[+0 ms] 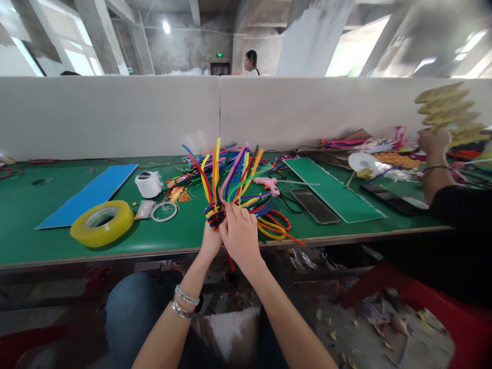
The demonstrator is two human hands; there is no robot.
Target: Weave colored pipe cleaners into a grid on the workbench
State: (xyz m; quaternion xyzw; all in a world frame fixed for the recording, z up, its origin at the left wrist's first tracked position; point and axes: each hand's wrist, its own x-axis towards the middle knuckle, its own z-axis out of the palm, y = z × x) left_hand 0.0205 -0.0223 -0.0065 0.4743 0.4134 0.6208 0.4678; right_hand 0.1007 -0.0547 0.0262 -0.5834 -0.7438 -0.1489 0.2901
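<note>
Left hand (210,242) and right hand (240,233) closed, gripping a bundle of colored pipe cleaners (226,177) at its base, just above the worktop (49,246) edge, tight enough to keep the loose ends fanned upward.

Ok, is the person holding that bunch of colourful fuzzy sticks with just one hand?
No, the left hand and the right hand both grip the bundle of multicoloured pipe cleaners.

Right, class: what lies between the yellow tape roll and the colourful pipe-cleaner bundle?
The head view shows a clear plastic bag and a thin coiled ring on the green tabletop.
</note>
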